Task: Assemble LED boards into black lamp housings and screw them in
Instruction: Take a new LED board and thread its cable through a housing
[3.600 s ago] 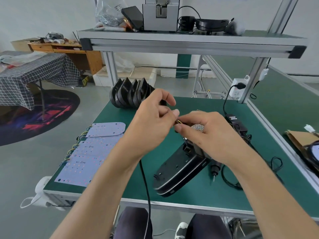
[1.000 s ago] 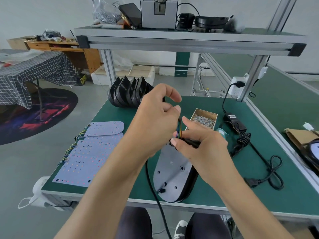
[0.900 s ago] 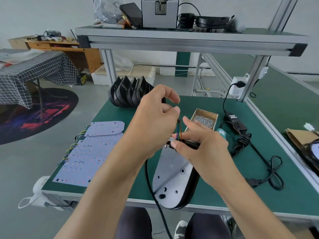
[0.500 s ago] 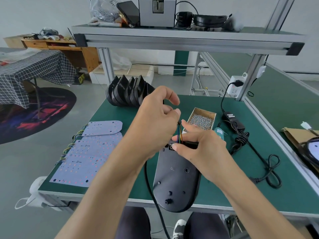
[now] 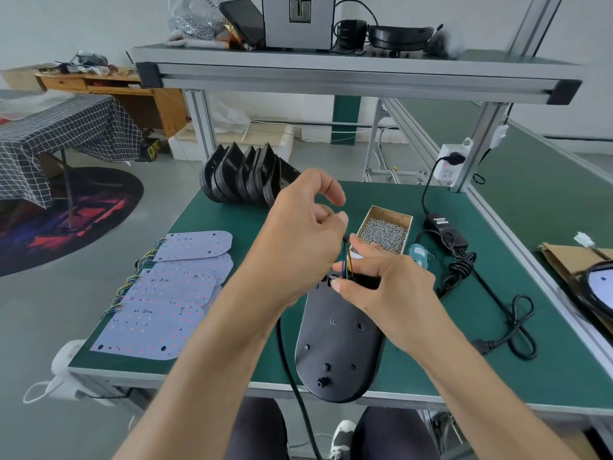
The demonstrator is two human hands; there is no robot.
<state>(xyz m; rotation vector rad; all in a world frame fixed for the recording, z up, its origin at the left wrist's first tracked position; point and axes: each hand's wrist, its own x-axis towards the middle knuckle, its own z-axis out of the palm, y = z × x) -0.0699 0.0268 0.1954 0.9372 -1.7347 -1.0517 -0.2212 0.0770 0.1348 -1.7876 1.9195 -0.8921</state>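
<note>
Wires [image 5: 346, 260] pinched taut in the left hand [image 5: 298, 240] feed best straight up while the right hand [image 5: 381, 283] grips the black housing [image 5: 338, 346] steady at the bench's front edge [image 5: 464, 401].

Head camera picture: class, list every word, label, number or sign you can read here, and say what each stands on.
"P": a single raised mark on the back of the black lamp housing; it looks like that letter, but I am not sure.
White label on the black power adapter: print too small to read.
Label on the small teal object beside the screw box: blurred, unreadable.
LED boards: only dots and marks, no legible text.
</note>
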